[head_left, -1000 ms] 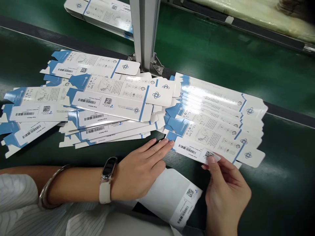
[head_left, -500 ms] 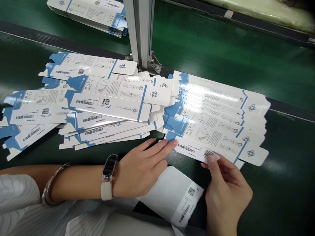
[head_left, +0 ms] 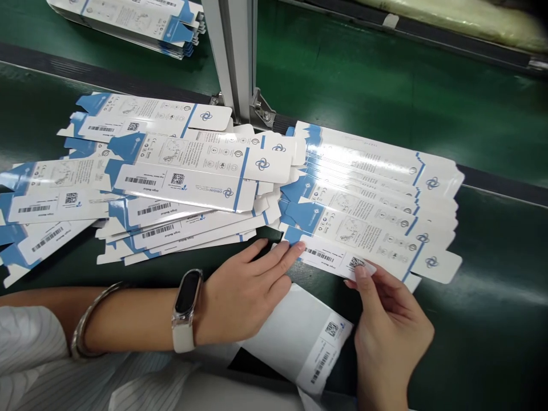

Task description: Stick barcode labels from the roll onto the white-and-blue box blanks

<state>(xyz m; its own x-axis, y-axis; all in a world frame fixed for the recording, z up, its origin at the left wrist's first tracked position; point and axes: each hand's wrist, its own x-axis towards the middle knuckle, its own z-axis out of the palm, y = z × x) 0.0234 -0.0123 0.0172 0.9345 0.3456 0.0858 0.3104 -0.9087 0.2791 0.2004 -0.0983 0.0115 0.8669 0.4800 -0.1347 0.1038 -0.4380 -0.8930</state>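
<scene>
A white barcode label [head_left: 322,257] lies along the near edge of the front flat carton [head_left: 377,242] in the right-hand row. My left hand [head_left: 246,291] reaches over from the left, fingers stretched out, with a fingertip resting on the label's left end. The label's right end, beside its QR code, is pinched between the thumb and fingers of my right hand [head_left: 387,319]. Below my hands is a pale backing sheet [head_left: 291,319] bearing another printed label at its right end; its left part is hidden by my left hand.
Several flat cartons with labels [head_left: 184,171] lie overlapped in a loose pile at left. A metal post [head_left: 233,63] rises behind them. Beyond the dark rail sits another carton stack [head_left: 128,23]. A yellowish plastic-wrapped thing [head_left: 471,17] lies at the far right.
The whole view has shifted slightly, so the cartons appear a little further left. Both hands keep nearly the same places on the label.
</scene>
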